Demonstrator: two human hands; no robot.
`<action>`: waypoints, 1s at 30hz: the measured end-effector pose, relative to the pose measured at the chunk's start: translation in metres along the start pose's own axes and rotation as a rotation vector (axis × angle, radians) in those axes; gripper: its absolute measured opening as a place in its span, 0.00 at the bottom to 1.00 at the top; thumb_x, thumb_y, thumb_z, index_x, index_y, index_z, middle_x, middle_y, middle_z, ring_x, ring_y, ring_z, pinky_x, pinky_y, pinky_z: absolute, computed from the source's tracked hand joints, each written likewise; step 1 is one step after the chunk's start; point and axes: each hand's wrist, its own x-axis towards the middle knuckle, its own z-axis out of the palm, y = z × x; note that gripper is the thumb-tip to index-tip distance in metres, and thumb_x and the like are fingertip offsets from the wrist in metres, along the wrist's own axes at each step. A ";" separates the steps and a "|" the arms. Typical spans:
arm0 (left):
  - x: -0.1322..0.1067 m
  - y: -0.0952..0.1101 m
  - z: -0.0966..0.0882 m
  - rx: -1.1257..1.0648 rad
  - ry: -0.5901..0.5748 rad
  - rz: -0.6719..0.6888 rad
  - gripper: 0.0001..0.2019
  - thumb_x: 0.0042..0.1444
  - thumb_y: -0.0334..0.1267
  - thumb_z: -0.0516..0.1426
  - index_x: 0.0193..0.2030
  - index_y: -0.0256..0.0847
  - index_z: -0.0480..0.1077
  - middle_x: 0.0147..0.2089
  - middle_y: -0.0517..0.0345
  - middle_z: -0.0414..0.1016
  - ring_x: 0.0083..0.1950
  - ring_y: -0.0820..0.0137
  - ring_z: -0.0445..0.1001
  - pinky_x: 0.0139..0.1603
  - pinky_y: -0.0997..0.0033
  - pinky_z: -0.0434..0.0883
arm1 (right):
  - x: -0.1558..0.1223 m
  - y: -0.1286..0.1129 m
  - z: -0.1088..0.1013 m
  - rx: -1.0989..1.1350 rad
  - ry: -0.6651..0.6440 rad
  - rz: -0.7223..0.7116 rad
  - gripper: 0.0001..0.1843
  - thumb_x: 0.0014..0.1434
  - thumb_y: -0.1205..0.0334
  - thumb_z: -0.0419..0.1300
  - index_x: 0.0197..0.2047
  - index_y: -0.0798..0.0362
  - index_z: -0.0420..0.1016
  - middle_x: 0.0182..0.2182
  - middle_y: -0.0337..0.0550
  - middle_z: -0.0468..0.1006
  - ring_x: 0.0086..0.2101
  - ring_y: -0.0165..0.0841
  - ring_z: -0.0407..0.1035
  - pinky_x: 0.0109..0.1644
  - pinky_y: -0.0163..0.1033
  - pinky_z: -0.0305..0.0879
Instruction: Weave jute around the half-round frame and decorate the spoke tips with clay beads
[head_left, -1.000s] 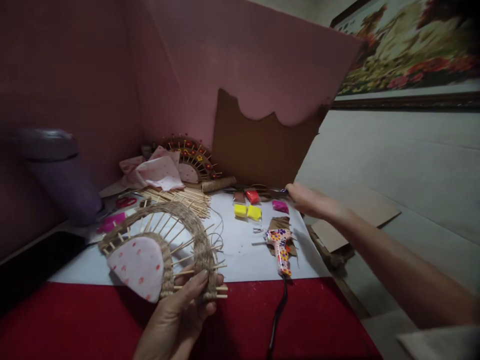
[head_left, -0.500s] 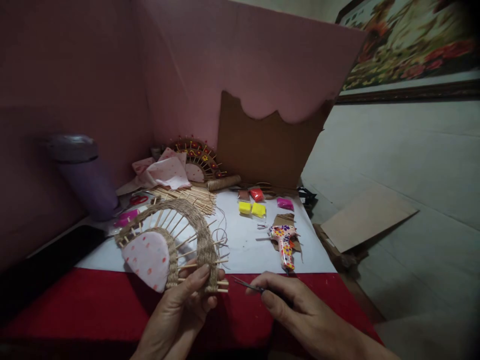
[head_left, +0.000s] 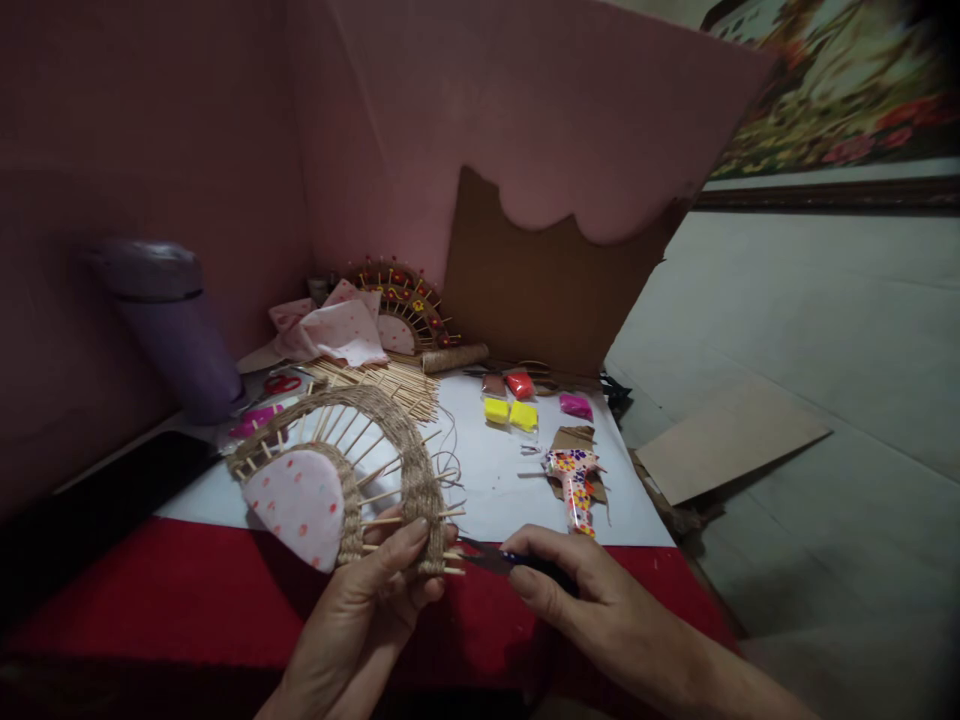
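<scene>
My left hand (head_left: 371,600) grips the lower right end of a fan-shaped craft piece (head_left: 352,470) made of wooden sticks woven with jute twine around a pink spotted fabric centre. My right hand (head_left: 592,605) is closed on small scissors (head_left: 491,557), whose blades point left and reach the stick ends at the piece's lower edge. Both hands hover over the red cloth (head_left: 150,610) at the table's near edge.
On white paper (head_left: 487,490) lie a flowered glue gun (head_left: 574,485), yellow, red and pink clay blocks (head_left: 511,412), loose sticks (head_left: 390,380) and a finished fan (head_left: 401,305). A purple tumbler (head_left: 176,325) stands left. Pink board and brown cardboard (head_left: 540,290) back the table.
My right hand came back from the far right of the table with the scissors and brought their tips to the stick ends. The left hand kept hold of the woven piece.
</scene>
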 end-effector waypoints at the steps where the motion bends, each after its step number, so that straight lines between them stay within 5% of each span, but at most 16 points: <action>1: 0.000 0.000 -0.001 0.011 -0.003 0.000 0.09 0.45 0.18 0.57 0.28 0.35 0.69 0.26 0.53 0.79 0.25 0.68 0.78 0.18 0.79 0.73 | 0.001 0.000 0.000 0.001 -0.005 0.012 0.13 0.59 0.51 0.51 0.34 0.50 0.70 0.29 0.40 0.73 0.29 0.33 0.65 0.29 0.34 0.60; 10: 0.003 -0.002 -0.005 0.050 -0.030 0.030 0.07 0.46 0.20 0.58 0.31 0.33 0.70 0.30 0.48 0.80 0.22 0.71 0.75 0.17 0.80 0.72 | 0.002 -0.003 0.001 0.074 -0.062 0.055 0.15 0.59 0.50 0.51 0.35 0.51 0.71 0.27 0.40 0.69 0.29 0.32 0.61 0.29 0.34 0.57; 19: -0.001 -0.001 -0.003 0.046 -0.013 0.022 0.07 0.46 0.20 0.58 0.30 0.34 0.70 0.30 0.47 0.80 0.22 0.71 0.75 0.16 0.80 0.71 | 0.013 0.008 0.000 0.288 -0.256 0.040 0.20 0.60 0.46 0.52 0.35 0.56 0.68 0.24 0.35 0.59 0.26 0.26 0.51 0.28 0.32 0.48; 30: -0.002 -0.001 -0.005 0.047 0.000 0.016 0.08 0.45 0.21 0.59 0.31 0.35 0.68 0.31 0.49 0.79 0.21 0.72 0.75 0.14 0.81 0.69 | 0.018 0.012 0.000 0.356 -0.284 0.048 0.23 0.58 0.44 0.53 0.35 0.59 0.70 0.23 0.34 0.57 0.25 0.25 0.49 0.27 0.32 0.45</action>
